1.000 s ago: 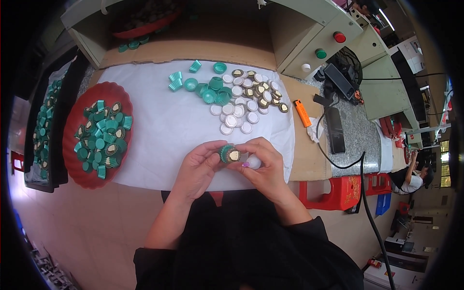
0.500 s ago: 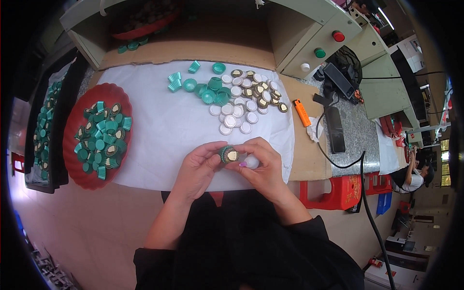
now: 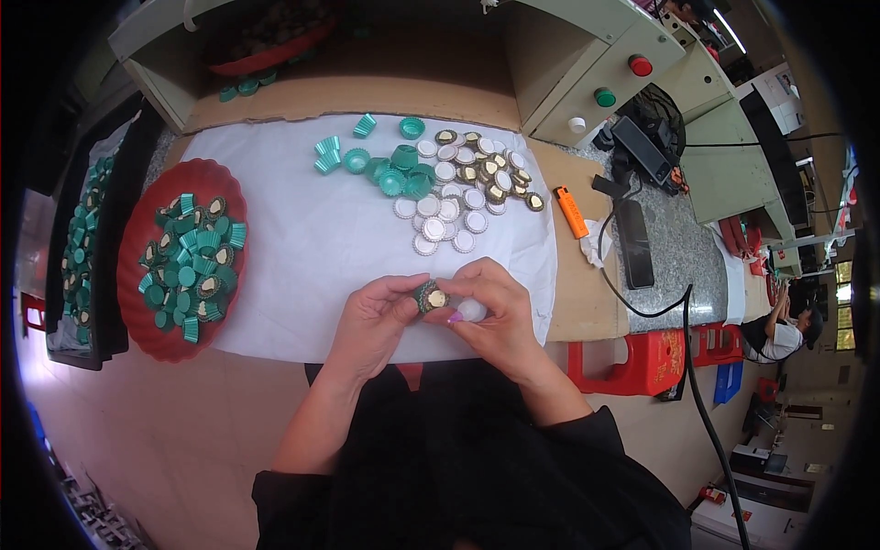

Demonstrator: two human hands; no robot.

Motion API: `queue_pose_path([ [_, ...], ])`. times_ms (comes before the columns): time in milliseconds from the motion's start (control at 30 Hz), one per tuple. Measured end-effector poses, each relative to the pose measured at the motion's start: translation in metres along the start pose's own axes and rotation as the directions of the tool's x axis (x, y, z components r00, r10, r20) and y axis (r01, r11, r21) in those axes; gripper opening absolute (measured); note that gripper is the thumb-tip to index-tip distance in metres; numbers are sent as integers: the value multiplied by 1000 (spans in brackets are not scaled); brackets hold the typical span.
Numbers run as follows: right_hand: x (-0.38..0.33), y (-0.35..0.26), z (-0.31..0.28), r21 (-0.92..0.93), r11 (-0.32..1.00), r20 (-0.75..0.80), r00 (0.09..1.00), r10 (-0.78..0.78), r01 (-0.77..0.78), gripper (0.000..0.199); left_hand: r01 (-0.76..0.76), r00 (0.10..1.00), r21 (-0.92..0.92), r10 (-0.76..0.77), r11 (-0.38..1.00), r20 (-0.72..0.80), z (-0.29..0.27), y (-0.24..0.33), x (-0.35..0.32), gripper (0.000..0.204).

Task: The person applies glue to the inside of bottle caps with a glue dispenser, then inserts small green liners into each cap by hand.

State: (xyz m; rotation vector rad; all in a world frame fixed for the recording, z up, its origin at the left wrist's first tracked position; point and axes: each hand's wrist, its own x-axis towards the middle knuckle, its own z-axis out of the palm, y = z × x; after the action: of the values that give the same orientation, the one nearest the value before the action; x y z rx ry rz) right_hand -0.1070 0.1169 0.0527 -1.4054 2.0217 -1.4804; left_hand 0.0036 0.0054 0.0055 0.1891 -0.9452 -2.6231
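Green cap pinched between left hand and right hand.

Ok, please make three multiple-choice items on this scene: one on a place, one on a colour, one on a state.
1. Where is the red tray?
A. left of the white sheet
B. right of the sheet
C. on the person's lap

2. What colour is the lighter?
A. blue
B. orange
C. white

3. How is the cap now?
A. lying in the tray
B. lying alone on the sheet
C. held between both hands

Answers:
1 A, the tray sits at the sheet's left edge, full of green caps.
2 B, it lies orange on the table right of the sheet.
3 C, the left hand and right hand pinch it together over the sheet's near edge.
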Motion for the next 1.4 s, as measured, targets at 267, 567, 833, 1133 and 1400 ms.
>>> queue_pose_path([
  [267,-2,-3,-1,-83,997,22,1000,2,0,41,26,995,177,-9,984,-97,4,0,-2,28],
  [567,1,-1,3,-237,967,60,995,-84,96,42,57,975,118,-30,991,-221,14,3,1,18],
  [833,1,-6,13,305,878,-15,920,393,-370,24,-10,959,79,32,997,-281,14,-4,2,21],
  [1133,-3,10,23,406,863,-82,928,364,-302,15,-31,977,70,45,997,-208,23,-2,2,22],
  [1400,-1,9,22,759,457,130,796,592,-463,18,26,965,64,-9,998,-263,16,-4,7,19],
])
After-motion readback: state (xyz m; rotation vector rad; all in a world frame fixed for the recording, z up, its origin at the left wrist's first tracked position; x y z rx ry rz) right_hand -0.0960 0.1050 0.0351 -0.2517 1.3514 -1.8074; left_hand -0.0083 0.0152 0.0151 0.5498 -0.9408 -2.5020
